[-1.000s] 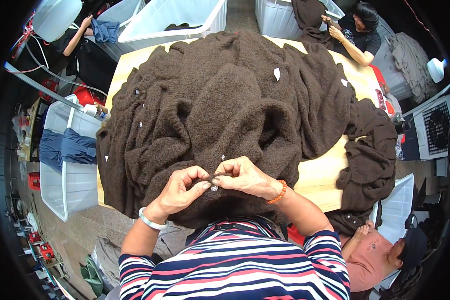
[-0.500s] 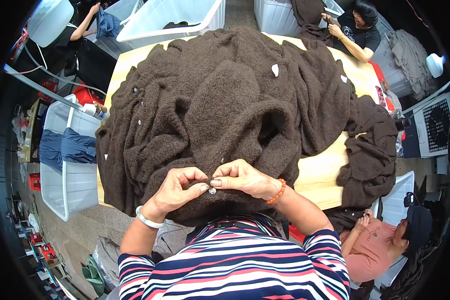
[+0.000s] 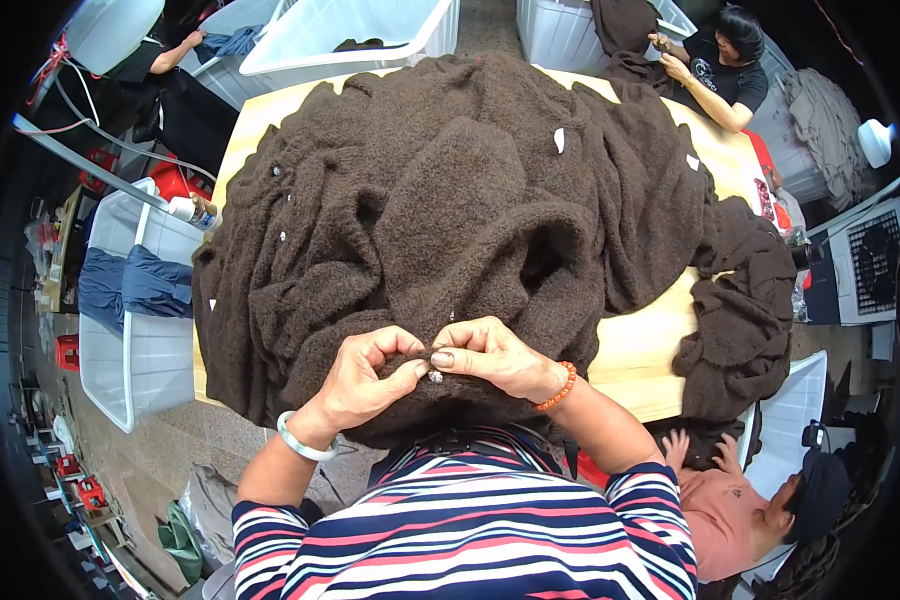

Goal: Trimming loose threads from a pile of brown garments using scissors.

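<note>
A heap of dark brown knit garments (image 3: 450,175) covers most of the wooden table (image 3: 645,345) in front of me. At its near edge my left hand (image 3: 365,375) pinches a bit of the knit between thumb and fingertips. Close against it, my right hand (image 3: 498,360) pinches the same cloth, the fingertips of both hands almost meeting. A small shiny silvery piece (image 3: 435,377), perhaps a wrapped button, hangs just below the fingertips. Similar small shiny spots and a few white tags (image 3: 559,140) dot the heap. What lies right between my fingertips is hidden.
White plastic bins (image 3: 355,50) stand beyond the table, and another bin (image 3: 135,375) with blue cloth (image 3: 135,288) over it is at left. A bottle (image 3: 192,212) stands at the left table edge. Co-workers are at the far left, far right and near right (image 3: 725,510).
My hands keep their pinch on the knit and have barely moved. The co-worker at near right has lowered both hands and spread them over dark cloth. The whole view has shifted slightly.
</note>
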